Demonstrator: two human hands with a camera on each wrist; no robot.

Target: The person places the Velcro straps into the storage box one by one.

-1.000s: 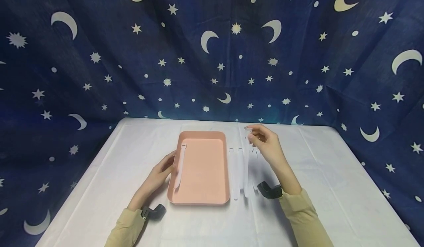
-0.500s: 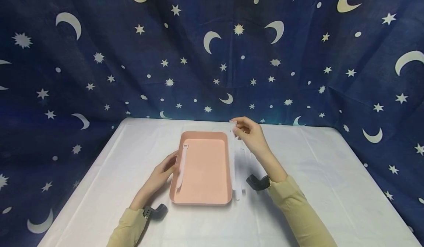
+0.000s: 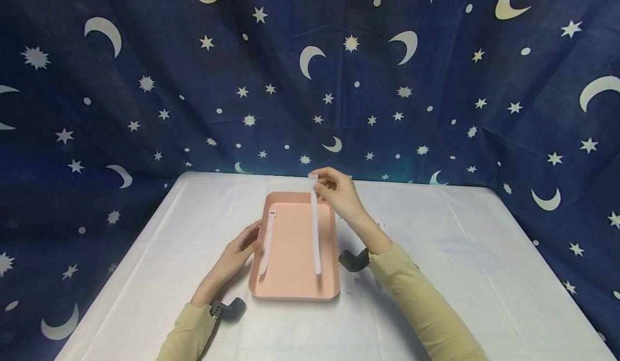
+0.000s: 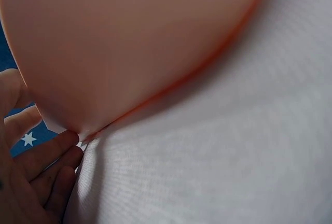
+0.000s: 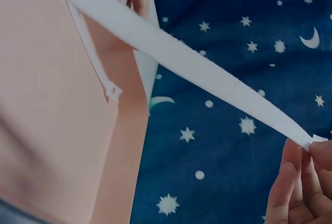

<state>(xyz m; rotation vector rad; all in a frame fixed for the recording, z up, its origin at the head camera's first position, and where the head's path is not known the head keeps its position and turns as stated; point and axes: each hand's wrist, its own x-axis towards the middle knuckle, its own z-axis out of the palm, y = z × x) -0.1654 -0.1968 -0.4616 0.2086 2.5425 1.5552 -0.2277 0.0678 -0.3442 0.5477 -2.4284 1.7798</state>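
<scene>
With our right hand [image 3: 339, 191] we pinch the top end of a white strap [image 3: 315, 229] between closed fingertips, and it hangs over the right part of the pink tray [image 3: 293, 248]. Our left hand [image 3: 236, 250] rests at the tray's left wall, its fingers loosely extended and touching the outside. We see a second strap [image 3: 267, 245] along that wall, inside the tray, which sits on the white surface [image 3: 145, 280].
</scene>
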